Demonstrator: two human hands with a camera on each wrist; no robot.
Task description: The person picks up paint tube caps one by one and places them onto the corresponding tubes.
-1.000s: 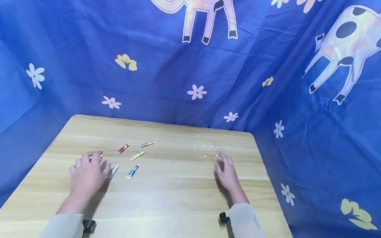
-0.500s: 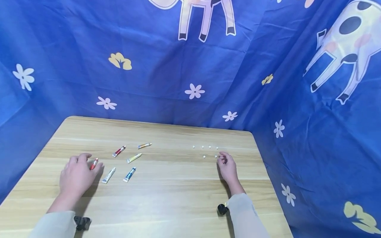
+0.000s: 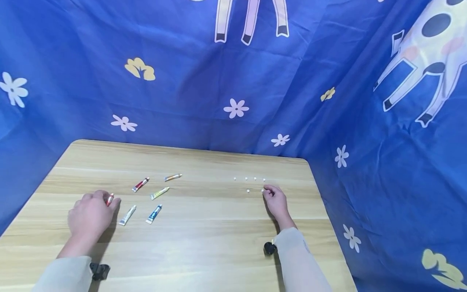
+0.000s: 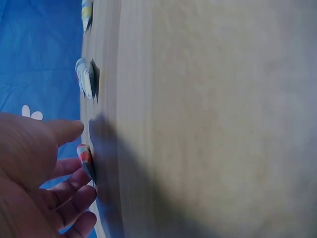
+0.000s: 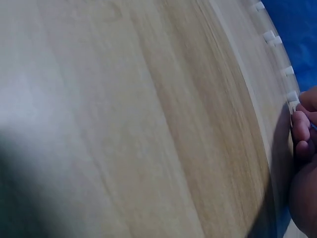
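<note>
My left hand (image 3: 89, 215) is over the left side of the table, fingers spread loosely around a red paint tube (image 3: 110, 199). In the left wrist view the red tube (image 4: 84, 154) lies between the thumb and the fingers, thumb held apart from it. A white tube (image 3: 127, 215) and a blue tube (image 3: 154, 214) lie to this hand's right. At the right side my right hand (image 3: 276, 202) has curled fingers, thumb and index fingertips together at a small white cylinder (image 3: 262, 190). The right wrist view shows these fingers (image 5: 300, 126) partly hiding the nearest white piece.
Farther back lie a dark red tube (image 3: 140, 184), a yellow tube (image 3: 159, 193) and an orange tube (image 3: 173, 177). Several small white cylinders (image 3: 248, 190) stand near the right hand. A blue printed curtain (image 3: 182, 101) encloses the wooden table (image 3: 197, 243) behind and right.
My left hand shifts leftward, uncovering the red tube that it mostly hid. My right thumb and index close together and move in to the small white cylinder. The head view has tilted and shifted slightly.
</note>
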